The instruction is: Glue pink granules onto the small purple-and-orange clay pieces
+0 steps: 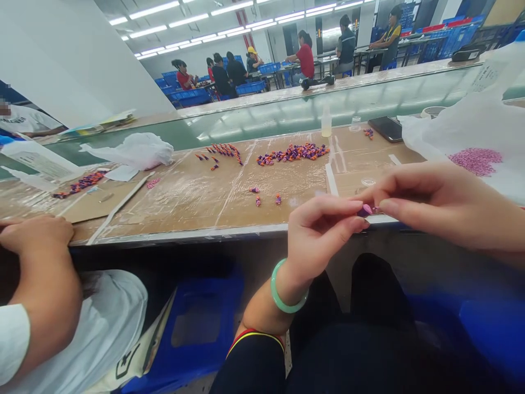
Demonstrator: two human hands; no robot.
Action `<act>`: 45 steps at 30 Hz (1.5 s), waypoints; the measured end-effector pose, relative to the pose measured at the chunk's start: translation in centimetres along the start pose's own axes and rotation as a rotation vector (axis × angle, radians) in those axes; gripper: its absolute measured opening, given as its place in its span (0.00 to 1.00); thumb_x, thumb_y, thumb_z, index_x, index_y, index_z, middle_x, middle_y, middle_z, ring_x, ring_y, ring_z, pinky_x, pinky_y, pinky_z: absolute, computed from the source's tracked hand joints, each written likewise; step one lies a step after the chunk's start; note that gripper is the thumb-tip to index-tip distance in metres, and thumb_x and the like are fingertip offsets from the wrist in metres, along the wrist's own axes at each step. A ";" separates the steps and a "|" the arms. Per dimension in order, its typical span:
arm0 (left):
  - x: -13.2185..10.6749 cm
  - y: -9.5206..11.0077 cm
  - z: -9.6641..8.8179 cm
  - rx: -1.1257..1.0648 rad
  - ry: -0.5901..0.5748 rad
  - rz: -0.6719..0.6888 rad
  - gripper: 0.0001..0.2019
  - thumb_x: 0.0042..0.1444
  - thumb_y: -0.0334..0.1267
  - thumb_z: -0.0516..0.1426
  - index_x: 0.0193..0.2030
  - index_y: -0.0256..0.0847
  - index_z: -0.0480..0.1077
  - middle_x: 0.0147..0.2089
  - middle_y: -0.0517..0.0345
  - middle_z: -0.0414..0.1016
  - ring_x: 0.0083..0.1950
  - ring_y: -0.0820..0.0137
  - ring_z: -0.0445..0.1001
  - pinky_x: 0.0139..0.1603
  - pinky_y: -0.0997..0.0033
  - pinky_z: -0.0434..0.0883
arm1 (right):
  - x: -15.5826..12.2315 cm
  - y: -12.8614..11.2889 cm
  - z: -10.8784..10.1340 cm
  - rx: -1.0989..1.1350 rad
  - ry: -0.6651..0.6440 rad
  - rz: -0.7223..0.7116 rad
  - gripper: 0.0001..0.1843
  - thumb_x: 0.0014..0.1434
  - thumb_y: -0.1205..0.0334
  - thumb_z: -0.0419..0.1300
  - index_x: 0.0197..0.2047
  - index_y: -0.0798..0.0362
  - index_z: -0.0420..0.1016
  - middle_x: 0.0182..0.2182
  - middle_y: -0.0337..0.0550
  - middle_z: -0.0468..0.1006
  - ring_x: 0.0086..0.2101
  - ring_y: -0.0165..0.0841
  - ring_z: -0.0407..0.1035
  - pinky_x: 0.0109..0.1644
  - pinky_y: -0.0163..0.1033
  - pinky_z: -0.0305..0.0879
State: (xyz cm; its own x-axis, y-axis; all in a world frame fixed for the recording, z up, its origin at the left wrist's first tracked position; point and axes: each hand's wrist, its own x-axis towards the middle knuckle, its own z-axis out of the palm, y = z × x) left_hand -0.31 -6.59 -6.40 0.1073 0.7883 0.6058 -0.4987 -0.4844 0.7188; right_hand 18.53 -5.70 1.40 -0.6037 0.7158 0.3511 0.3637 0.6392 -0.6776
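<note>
In front of me, over the table's near edge, my left hand (pixel 315 235) pinches a small purple and pink piece (pixel 366 210) between thumb and forefinger. My right hand (pixel 435 205) meets it from the right, its thumb and finger closed on what looks like a tiny pink piece (pixel 376 208). Beyond my left hand lie a few loose purple and orange pieces (pixel 278 200). Farther back is a long heap of purple and orange pieces (pixel 293 155). Many small pink pieces (pixel 476 161) rest on a white plastic bag (pixel 430 137) at the right.
Small cones (pixel 223 150) stand in rows left of the heap. A small bottle (pixel 326 123), a clear cup (pixel 355 123) and a phone (pixel 385 129) sit at the back. At left, a co-worker's arm (pixel 45 273) rests on the table's near edge, beside a blue stool (pixel 197 328).
</note>
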 end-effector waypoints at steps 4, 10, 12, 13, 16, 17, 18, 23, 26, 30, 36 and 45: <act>0.0 0.0 0.1 0.030 0.015 0.004 0.05 0.55 0.34 0.69 0.39 0.44 0.81 0.39 0.58 0.85 0.32 0.74 0.82 0.35 0.75 0.82 | 0.0 0.3 0.0 -0.016 0.007 -0.008 0.13 0.65 0.57 0.58 0.32 0.53 0.76 0.27 0.39 0.75 0.27 0.28 0.66 0.27 0.35 0.59; 0.0 -0.3 0.3 0.112 0.057 -0.011 0.06 0.54 0.38 0.70 0.37 0.43 0.81 0.40 0.57 0.85 0.31 0.73 0.82 0.33 0.74 0.82 | 0.0 0.1 -0.1 -0.026 0.015 -0.029 0.11 0.63 0.59 0.59 0.30 0.53 0.76 0.24 0.37 0.74 0.25 0.26 0.64 0.26 0.34 0.57; 0.0 -0.4 0.3 0.121 0.055 0.003 0.06 0.54 0.38 0.70 0.38 0.44 0.81 0.40 0.57 0.85 0.32 0.73 0.82 0.33 0.74 0.82 | 0.0 0.1 -0.1 -0.032 0.018 -0.038 0.11 0.63 0.61 0.59 0.30 0.53 0.75 0.24 0.36 0.73 0.24 0.26 0.63 0.26 0.34 0.56; 0.0 -0.4 0.4 0.125 0.055 0.011 0.05 0.54 0.38 0.70 0.38 0.44 0.81 0.40 0.57 0.85 0.32 0.74 0.82 0.34 0.75 0.82 | 0.0 0.1 -0.1 -0.037 0.020 -0.046 0.10 0.63 0.62 0.58 0.29 0.53 0.75 0.23 0.36 0.73 0.24 0.26 0.63 0.26 0.34 0.55; -0.1 -0.5 0.5 0.144 0.064 0.033 0.05 0.55 0.37 0.70 0.38 0.44 0.81 0.39 0.57 0.85 0.31 0.74 0.81 0.34 0.75 0.81 | -0.1 -0.1 -0.2 -0.065 0.024 -0.078 0.10 0.62 0.64 0.58 0.29 0.53 0.74 0.24 0.36 0.74 0.25 0.25 0.64 0.27 0.33 0.57; -0.1 -0.5 0.6 0.149 0.073 0.038 0.05 0.54 0.36 0.70 0.38 0.43 0.81 0.39 0.57 0.85 0.31 0.74 0.81 0.34 0.75 0.81 | -0.1 -0.2 -0.2 -0.079 0.026 -0.080 0.09 0.62 0.64 0.57 0.29 0.53 0.74 0.24 0.36 0.74 0.25 0.26 0.64 0.27 0.33 0.57; -0.1 -0.5 0.7 0.153 0.083 0.041 0.05 0.54 0.36 0.70 0.38 0.43 0.81 0.38 0.57 0.84 0.31 0.74 0.81 0.34 0.75 0.81 | 0.0 -0.3 -0.3 -0.096 0.026 -0.077 0.09 0.62 0.64 0.57 0.29 0.53 0.73 0.25 0.36 0.74 0.25 0.26 0.65 0.27 0.33 0.58; -0.2 -0.7 1.0 0.134 0.106 0.038 0.05 0.55 0.36 0.70 0.38 0.42 0.81 0.40 0.57 0.85 0.31 0.74 0.82 0.32 0.76 0.81 | 0.1 -0.9 -0.4 -0.157 0.004 -0.063 0.09 0.60 0.64 0.56 0.29 0.53 0.71 0.25 0.37 0.75 0.25 0.26 0.65 0.28 0.33 0.59; -0.1 -0.8 1.1 0.102 0.094 0.035 0.05 0.55 0.35 0.69 0.38 0.43 0.81 0.38 0.58 0.84 0.31 0.75 0.82 0.32 0.77 0.81 | 0.1 -1.0 -0.4 -0.180 0.009 -0.078 0.09 0.60 0.65 0.55 0.28 0.53 0.71 0.24 0.36 0.75 0.24 0.26 0.65 0.28 0.33 0.59; 0.1 -0.7 1.0 0.084 0.081 0.008 0.04 0.55 0.34 0.69 0.37 0.43 0.81 0.36 0.60 0.83 0.31 0.74 0.82 0.31 0.77 0.80 | -0.1 -0.9 -0.3 -0.223 0.030 -0.116 0.09 0.60 0.65 0.54 0.29 0.52 0.72 0.24 0.36 0.74 0.23 0.26 0.64 0.27 0.34 0.57; 0.2 -0.6 0.8 0.073 0.050 0.000 0.04 0.55 0.35 0.69 0.36 0.43 0.80 0.38 0.59 0.84 0.29 0.75 0.81 0.31 0.77 0.80 | -0.4 -0.7 0.0 -0.266 0.041 -0.161 0.09 0.62 0.64 0.54 0.30 0.51 0.70 0.26 0.36 0.76 0.24 0.27 0.66 0.28 0.35 0.57; 0.3 -0.4 0.4 0.062 0.024 -0.026 0.04 0.54 0.32 0.69 0.36 0.43 0.80 0.38 0.58 0.85 0.29 0.76 0.80 0.30 0.78 0.79 | -0.3 -0.3 0.4 -0.323 0.066 -0.243 0.08 0.62 0.67 0.54 0.30 0.51 0.68 0.25 0.36 0.76 0.23 0.27 0.66 0.28 0.35 0.57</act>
State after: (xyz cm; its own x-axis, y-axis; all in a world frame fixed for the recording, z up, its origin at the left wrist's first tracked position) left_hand 0.31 -6.35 -6.36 0.0980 0.8095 0.5789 -0.4418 -0.4858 0.7541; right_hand 18.36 -6.19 1.25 -0.6564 0.5425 0.5242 0.4264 0.8400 -0.3355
